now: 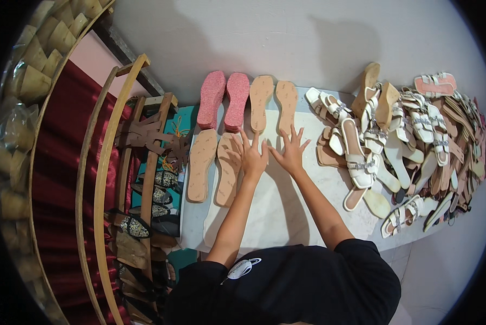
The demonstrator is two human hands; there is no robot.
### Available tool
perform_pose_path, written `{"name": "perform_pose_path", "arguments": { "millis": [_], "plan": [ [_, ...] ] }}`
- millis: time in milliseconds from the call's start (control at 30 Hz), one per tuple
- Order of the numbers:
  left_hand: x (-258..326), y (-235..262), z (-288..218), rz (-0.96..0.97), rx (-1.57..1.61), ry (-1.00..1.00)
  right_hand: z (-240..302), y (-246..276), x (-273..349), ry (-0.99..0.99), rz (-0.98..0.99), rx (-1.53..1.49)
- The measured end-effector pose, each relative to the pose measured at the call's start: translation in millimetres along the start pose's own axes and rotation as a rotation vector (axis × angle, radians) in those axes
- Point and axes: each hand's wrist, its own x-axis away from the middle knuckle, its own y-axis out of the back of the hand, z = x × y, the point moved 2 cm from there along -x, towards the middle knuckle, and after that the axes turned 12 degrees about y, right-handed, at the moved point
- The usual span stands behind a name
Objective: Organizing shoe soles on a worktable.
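My left hand [253, 155] is spread over the upper right edge of a tan insole [227, 181]; whether it presses on it I cannot tell. To that insole's left lies another tan insole [201, 165]. My right hand [290, 154] reaches flat with fingers apart, its fingertips by the lower end of a far tan insole [286, 103]. Beside that one is a matching tan insole [261, 100]. A pair of thick pink soles, one at the left [212, 97] and one at the right [237, 100], stands in the same far row. Neither hand holds anything.
White strappy sandals [359, 162] and wooden wedge soles [388, 103] pile up at the right of the white table [264, 222], beside a large heap of loose soles [459, 135]. At the left, a wooden rack [110, 157] holds dark patterned shoes [134, 226]. A wall [253, 38] rises behind.
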Motion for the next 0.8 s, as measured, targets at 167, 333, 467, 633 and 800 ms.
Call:
{"name": "perform_pose_path", "arguments": {
  "millis": [167, 333, 467, 633, 800],
  "plan": [
    [65, -1, -21, 0.075, 0.076, -0.102, -6, 52, 82, -0.045, -0.043, 0.01],
    [123, -12, -51, 0.17, 0.102, -0.28, -14, 104, 147, -0.147, -0.118, 0.074],
    [163, -23, -85, 0.265, 0.151, -0.387, -30, 133, 190, -0.218, -0.182, 0.133],
    [206, -33, -128, 0.357, 0.164, -0.492, -41, 171, 231, -0.355, -0.235, 0.184],
    [241, -52, -177, 0.413, 0.201, -0.603, -66, 211, 267, -0.436, -0.334, 0.229]
  ]
}}
